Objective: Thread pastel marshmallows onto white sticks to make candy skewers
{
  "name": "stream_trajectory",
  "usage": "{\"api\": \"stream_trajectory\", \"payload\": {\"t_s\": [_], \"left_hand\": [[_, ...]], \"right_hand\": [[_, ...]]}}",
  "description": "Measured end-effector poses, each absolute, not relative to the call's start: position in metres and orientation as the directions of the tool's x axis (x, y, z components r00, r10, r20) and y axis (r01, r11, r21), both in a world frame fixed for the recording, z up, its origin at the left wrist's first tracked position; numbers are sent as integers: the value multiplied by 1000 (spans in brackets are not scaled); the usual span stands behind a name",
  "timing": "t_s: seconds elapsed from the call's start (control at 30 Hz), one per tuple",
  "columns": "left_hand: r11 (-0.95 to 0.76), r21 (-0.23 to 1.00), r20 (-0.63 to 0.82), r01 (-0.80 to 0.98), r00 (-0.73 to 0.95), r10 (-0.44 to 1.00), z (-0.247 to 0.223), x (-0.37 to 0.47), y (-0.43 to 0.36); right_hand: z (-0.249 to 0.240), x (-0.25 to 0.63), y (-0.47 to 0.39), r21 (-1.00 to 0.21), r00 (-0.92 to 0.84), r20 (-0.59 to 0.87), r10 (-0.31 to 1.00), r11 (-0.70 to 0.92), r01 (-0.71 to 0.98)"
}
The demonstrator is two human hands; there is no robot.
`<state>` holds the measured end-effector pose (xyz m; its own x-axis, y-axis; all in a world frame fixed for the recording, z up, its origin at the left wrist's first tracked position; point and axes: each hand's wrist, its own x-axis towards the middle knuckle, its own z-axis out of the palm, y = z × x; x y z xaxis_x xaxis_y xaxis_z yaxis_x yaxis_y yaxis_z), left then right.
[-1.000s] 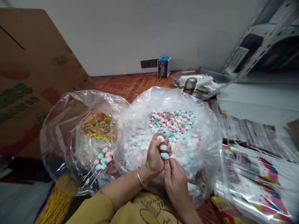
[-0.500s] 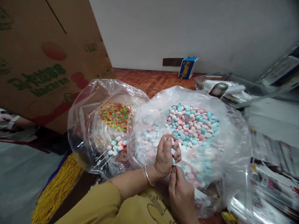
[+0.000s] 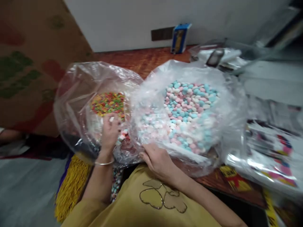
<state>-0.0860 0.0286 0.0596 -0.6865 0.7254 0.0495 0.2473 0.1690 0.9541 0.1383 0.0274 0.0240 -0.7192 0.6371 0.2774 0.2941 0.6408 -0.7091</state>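
Note:
A clear bag on the left holds small red, yellow and green ring candies [image 3: 109, 102]. My left hand [image 3: 110, 127], with a bangle at the wrist, is over the near edge of these rings, its fingers blurred and curled; what they hold is unclear. Beside it lie pink, white and blue candies [image 3: 123, 135], partly hidden. My right hand [image 3: 155, 157] is at the near edge of the larger plastic bag [image 3: 153, 85], fingers pressed together, their contents hidden. Pink, white and blue oval candies [image 3: 187, 101] fill that bag.
A large cardboard box [image 3: 42, 63] stands at the left. A blue box [image 3: 180, 38] is by the wall. Clear packaging [image 3: 220, 58] and printed packets [image 3: 272, 151] lie on the right. Yellow fringe [image 3: 73, 186] hangs at the lower left.
My hands have come apart. The left moved left to the ring candies; the right shifted left to the near edge of the larger bag. The view has shifted too.

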Motion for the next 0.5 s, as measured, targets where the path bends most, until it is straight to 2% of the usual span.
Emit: {"api": "stream_trajectory", "payload": {"t_s": [0.07, 0.1, 0.13, 0.2, 0.27, 0.33, 0.43, 0.5], "left_hand": [[380, 697, 212, 608, -681, 701, 51, -133, 30], [444, 547, 261, 710, -648, 715, 44, -152, 32], [468, 435, 261, 769, -605, 752, 36, -167, 33], [461, 315, 193, 829, -532, 825, 22, -182, 33], [428, 301, 281, 852, -508, 814, 15, -178, 31], [325, 363, 472, 873, -473, 744, 17, -156, 30], [23, 477, 642, 878, -367, 673, 30, -95, 31], [-212, 517, 666, 830, -233, 708, 36, -46, 32]], "right_hand": [[30, 157, 26, -730, -711, 233, 663, 603, 322], [30, 170, 25, -746, -683, 210, 700, 566, 351], [29, 184, 24, -756, -636, 187, 749, 523, 393], [23, 215, 26, -742, -490, 173, 854, 440, 505], [12, 243, 29, -663, -335, 206, 919, 383, 643], [0, 263, 33, -550, -275, 233, 933, 360, 754], [-16, 273, 37, -420, -320, 235, 918, 393, 818], [-23, 270, 38, -360, -349, 235, 907, 414, 836]]}}
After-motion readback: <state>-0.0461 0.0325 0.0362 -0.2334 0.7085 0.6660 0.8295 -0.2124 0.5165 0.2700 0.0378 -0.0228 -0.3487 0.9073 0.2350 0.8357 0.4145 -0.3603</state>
